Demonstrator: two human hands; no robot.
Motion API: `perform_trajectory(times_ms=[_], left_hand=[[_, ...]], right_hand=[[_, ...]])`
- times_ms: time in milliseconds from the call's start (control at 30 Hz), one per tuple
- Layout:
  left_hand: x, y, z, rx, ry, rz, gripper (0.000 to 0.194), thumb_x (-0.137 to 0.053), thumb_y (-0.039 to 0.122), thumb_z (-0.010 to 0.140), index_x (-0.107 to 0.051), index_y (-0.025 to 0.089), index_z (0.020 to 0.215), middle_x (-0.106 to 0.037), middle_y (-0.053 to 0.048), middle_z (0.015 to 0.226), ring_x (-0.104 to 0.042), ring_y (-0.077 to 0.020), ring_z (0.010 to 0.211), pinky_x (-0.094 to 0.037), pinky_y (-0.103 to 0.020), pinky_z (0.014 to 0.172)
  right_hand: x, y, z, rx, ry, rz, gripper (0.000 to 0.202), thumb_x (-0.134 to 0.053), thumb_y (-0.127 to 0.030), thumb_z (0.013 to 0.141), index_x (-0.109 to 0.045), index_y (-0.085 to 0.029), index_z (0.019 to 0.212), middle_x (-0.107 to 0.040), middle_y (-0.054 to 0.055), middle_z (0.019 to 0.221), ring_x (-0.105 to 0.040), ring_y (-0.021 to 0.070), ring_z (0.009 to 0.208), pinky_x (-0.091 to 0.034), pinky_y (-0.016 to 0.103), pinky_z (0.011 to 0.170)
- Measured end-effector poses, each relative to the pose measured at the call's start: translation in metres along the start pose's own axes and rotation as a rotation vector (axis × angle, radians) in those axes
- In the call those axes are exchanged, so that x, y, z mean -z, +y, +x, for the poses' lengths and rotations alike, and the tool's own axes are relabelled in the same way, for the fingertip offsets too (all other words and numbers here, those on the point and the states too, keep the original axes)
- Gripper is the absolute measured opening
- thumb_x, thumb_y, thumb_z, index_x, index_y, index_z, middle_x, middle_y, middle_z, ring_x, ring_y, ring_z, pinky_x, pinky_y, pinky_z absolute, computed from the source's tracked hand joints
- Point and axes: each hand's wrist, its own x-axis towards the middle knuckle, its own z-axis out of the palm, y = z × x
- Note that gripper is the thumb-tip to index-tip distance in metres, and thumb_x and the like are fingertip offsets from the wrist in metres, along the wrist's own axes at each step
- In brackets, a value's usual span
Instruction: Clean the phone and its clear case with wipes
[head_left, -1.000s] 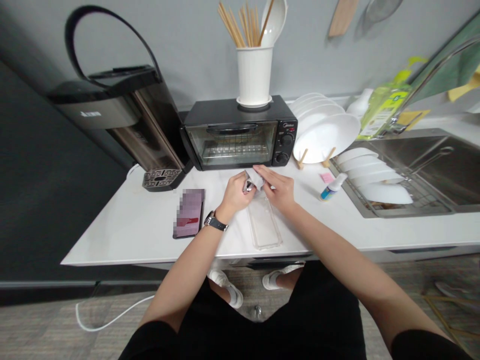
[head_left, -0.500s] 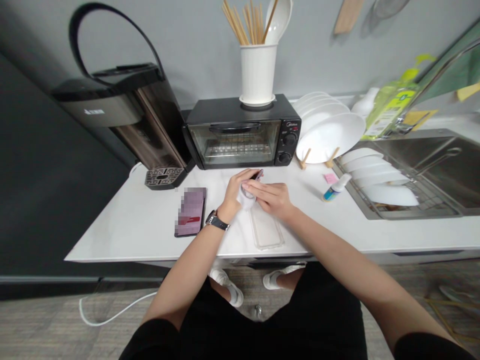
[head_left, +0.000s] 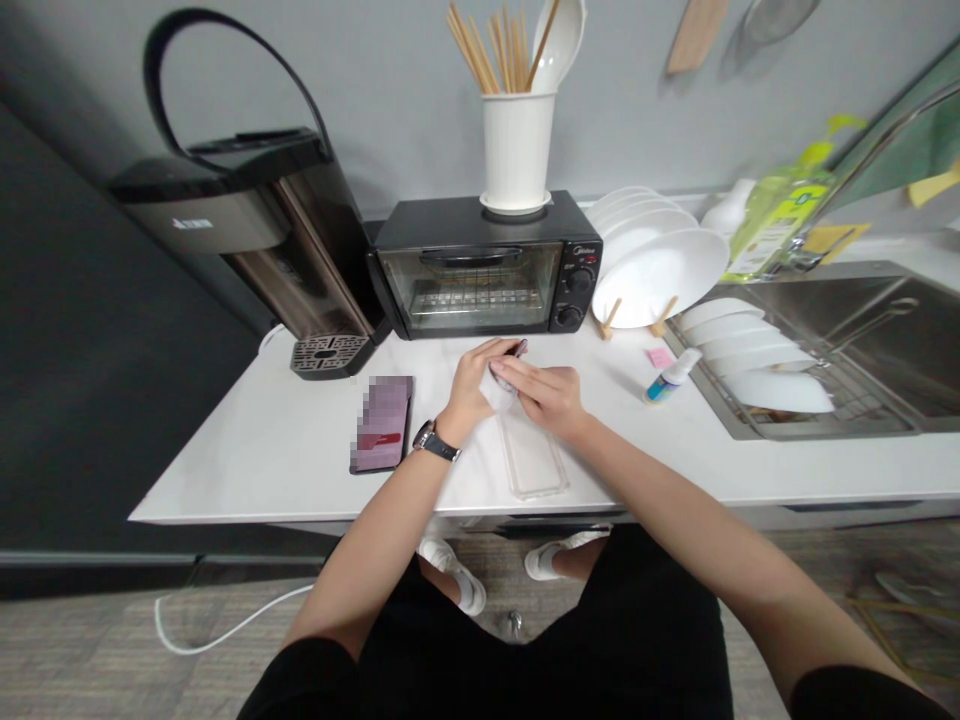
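Over the middle of the counter, my left hand point(head_left: 472, 384) is closed around a slim phone point(head_left: 519, 348); only its dark, purple-edged far end shows past the fingers. My right hand point(head_left: 546, 392) lies against the phone's face, fingers pressed together on what looks like a thin white cloth point(head_left: 504, 398), mostly hidden between the hands. Beneath my right hand, a clear phone case point(head_left: 537, 466) lies flat on the counter. Left of my watch point(head_left: 429, 440) rests a second phone point(head_left: 381, 424), its screen partly pixelated.
A small spray bottle point(head_left: 672, 377) and a pink sticky note point(head_left: 660, 357) are to the right. Behind my hands stands a black toaster oven point(head_left: 480, 290) bearing a white chopstick cup point(head_left: 517, 150). A water dispenser point(head_left: 300, 250) is at left; racked plates point(head_left: 660, 280) and a sink point(head_left: 877, 310) are at right.
The fingers of my right hand have shifted slightly right across the phone. Less of the white cloth shows below the hands now. The phone stays in my left hand.
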Motion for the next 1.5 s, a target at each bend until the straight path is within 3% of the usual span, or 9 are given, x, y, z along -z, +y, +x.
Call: perform_trajectory(times_ms=[133, 367, 600, 733, 900, 1133, 1233, 1367, 1500], left_hand=[[0.001, 0.003, 0.001, 0.022, -0.005, 0.016, 0.031, -0.064, 0.021, 0.08, -0.072, 0.017, 0.11, -0.079, -0.01, 0.106, -0.074, -0.0256, 0.099, -0.059, -0.038, 0.09], [-0.002, 0.009, 0.001, 0.045, 0.059, 0.157, 0.009, -0.06, 0.014, 0.069, -0.055, 0.022, 0.068, -0.065, -0.004, 0.069, -0.064, -0.0218, 0.066, -0.054, -0.034, 0.065], [0.002, 0.005, 0.001, 0.03, -0.006, 0.001, 0.028, -0.063, 0.022, 0.085, -0.072, 0.018, 0.111, -0.079, -0.009, 0.107, -0.074, -0.0246, 0.098, -0.06, -0.038, 0.09], [0.001, 0.005, 0.002, 0.052, 0.0, 0.017, 0.024, -0.063, 0.021, 0.084, -0.072, 0.017, 0.106, -0.079, -0.01, 0.106, -0.075, -0.0249, 0.098, -0.06, -0.038, 0.09], [-0.004, 0.006, 0.001, 0.083, 0.03, 0.122, 0.016, -0.059, 0.01, 0.067, -0.065, 0.018, 0.079, -0.076, -0.009, 0.087, -0.073, -0.026, 0.083, -0.06, -0.036, 0.08], [0.0, 0.002, 0.0, -0.01, 0.015, -0.02, 0.038, -0.064, 0.022, 0.08, -0.071, 0.015, 0.116, -0.079, -0.012, 0.112, -0.076, -0.0261, 0.101, -0.06, -0.038, 0.093], [0.0, 0.001, 0.0, 0.01, 0.031, 0.007, 0.032, -0.065, 0.022, 0.08, -0.072, 0.016, 0.11, -0.08, -0.01, 0.109, -0.076, -0.0259, 0.098, -0.06, -0.038, 0.09], [-0.004, 0.004, 0.0, 0.065, 0.059, 0.128, 0.013, -0.059, 0.013, 0.069, -0.067, 0.017, 0.078, -0.075, -0.009, 0.083, -0.074, -0.0266, 0.081, -0.06, -0.037, 0.078], [-0.002, 0.006, 0.001, 0.018, 0.051, 0.03, 0.032, -0.061, 0.014, 0.071, -0.073, 0.014, 0.101, -0.079, -0.012, 0.101, -0.077, -0.0278, 0.096, -0.061, -0.039, 0.09]], right_hand=[[0.0, 0.002, -0.001, -0.045, -0.026, 0.006, 0.055, -0.05, -0.01, 0.104, -0.06, -0.037, 0.15, -0.076, -0.001, 0.135, -0.081, 0.0133, 0.103, -0.067, 0.022, 0.08], [0.005, 0.013, 0.004, -0.218, 0.022, -0.045, 0.057, -0.039, -0.008, 0.104, -0.059, -0.031, 0.153, -0.073, -0.001, 0.14, -0.072, 0.0163, 0.128, -0.064, 0.029, 0.104], [0.002, -0.006, 0.004, 0.004, -0.033, 0.006, 0.059, -0.049, -0.007, 0.103, -0.056, -0.037, 0.154, -0.075, -0.002, 0.136, -0.082, 0.0114, 0.094, -0.067, 0.021, 0.077], [0.002, -0.004, 0.006, 0.019, 0.032, 0.039, 0.064, -0.051, -0.005, 0.102, -0.05, -0.037, 0.158, -0.074, -0.002, 0.137, -0.082, 0.0127, 0.1, -0.067, 0.022, 0.08], [0.005, 0.01, 0.007, -0.22, 0.003, 0.012, 0.059, -0.042, -0.006, 0.102, -0.06, -0.031, 0.152, -0.071, 0.0, 0.143, -0.072, 0.0177, 0.128, -0.063, 0.03, 0.104], [0.001, -0.002, 0.0, -0.078, -0.102, -0.031, 0.044, -0.049, -0.013, 0.105, -0.07, -0.029, 0.139, -0.076, 0.003, 0.133, -0.08, 0.0143, 0.108, -0.067, 0.02, 0.084], [0.002, 0.0, 0.001, -0.095, -0.082, -0.046, 0.044, -0.046, -0.013, 0.106, -0.07, -0.028, 0.139, -0.076, 0.003, 0.134, -0.08, 0.0147, 0.111, -0.067, 0.021, 0.086], [0.005, 0.008, 0.004, -0.24, -0.034, -0.033, 0.054, -0.041, -0.009, 0.104, -0.061, -0.028, 0.151, -0.071, 0.001, 0.144, -0.069, 0.0173, 0.131, -0.063, 0.026, 0.103], [0.003, 0.002, 0.002, -0.169, -0.083, 0.007, 0.051, -0.045, -0.01, 0.104, -0.064, -0.029, 0.147, -0.072, 0.002, 0.141, -0.074, 0.0168, 0.124, -0.064, 0.024, 0.1]])
